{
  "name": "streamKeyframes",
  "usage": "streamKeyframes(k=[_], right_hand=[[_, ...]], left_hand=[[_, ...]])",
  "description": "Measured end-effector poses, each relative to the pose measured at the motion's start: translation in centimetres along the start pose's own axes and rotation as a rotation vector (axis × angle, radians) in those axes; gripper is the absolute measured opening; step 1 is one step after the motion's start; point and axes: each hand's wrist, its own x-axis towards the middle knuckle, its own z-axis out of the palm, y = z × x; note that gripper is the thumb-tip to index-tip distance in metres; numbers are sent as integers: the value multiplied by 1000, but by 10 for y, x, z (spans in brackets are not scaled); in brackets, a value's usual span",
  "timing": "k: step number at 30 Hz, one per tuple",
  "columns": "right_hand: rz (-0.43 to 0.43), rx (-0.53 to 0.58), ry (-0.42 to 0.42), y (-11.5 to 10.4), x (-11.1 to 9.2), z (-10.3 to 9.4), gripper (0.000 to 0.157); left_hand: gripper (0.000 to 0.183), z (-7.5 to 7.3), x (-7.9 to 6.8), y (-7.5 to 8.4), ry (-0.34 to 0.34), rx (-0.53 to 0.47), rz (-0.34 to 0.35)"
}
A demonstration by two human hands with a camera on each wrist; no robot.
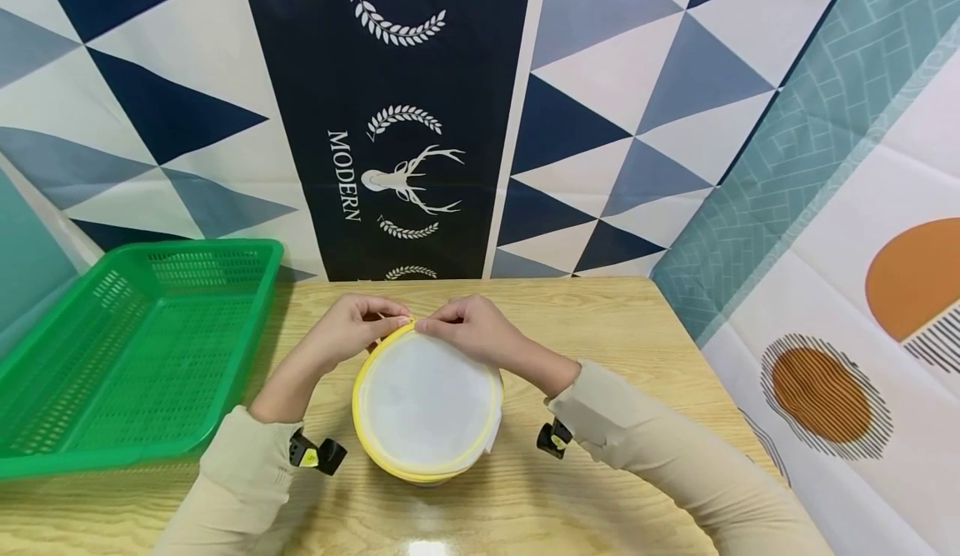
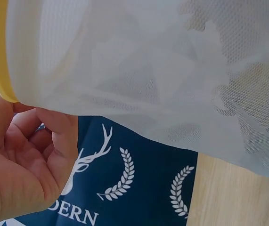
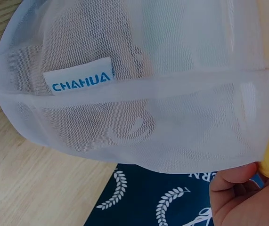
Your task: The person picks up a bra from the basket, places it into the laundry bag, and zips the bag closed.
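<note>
A round white mesh laundry bag (image 1: 431, 406) stands on the table with its flat circular end facing up. Yellow trim (image 1: 358, 410) runs around that end. At the far side of the rim, my left hand (image 1: 352, 328) pinches the trim between thumb and fingers. Right beside it, my right hand (image 1: 480, 331) grips the same edge, thumb on top and fingers curled under. The left wrist view shows the see-through mesh wall (image 2: 139, 89) hanging below the trim. A white label (image 3: 80, 77) with blue CHAHUA lettering is sewn to the side in the right wrist view.
A green plastic basket (image 1: 258, 331) with slotted walls sits to the left. The wooden table (image 1: 600, 456) ends at a patterned cloth backdrop (image 1: 405, 181) behind and another printed cloth (image 1: 825, 289) on the right. Each wrist wears a small black camera (image 1: 553, 438).
</note>
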Motion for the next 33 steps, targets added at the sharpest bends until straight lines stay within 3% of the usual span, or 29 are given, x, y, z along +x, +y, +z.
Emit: streamKeyframes(k=[15,27,33], right_hand=[[31,59,18,-1,-4,1,19],[8,-72,-23,-2,1,2,23],[-29,-64,-54,-1,4,3,21]], left_hand=[[30,-4,-4,-4,6,-17,-38],[27,1,-3,-2,-13,-24,-33],[26,2,-3,-3,-18,-22,-37]])
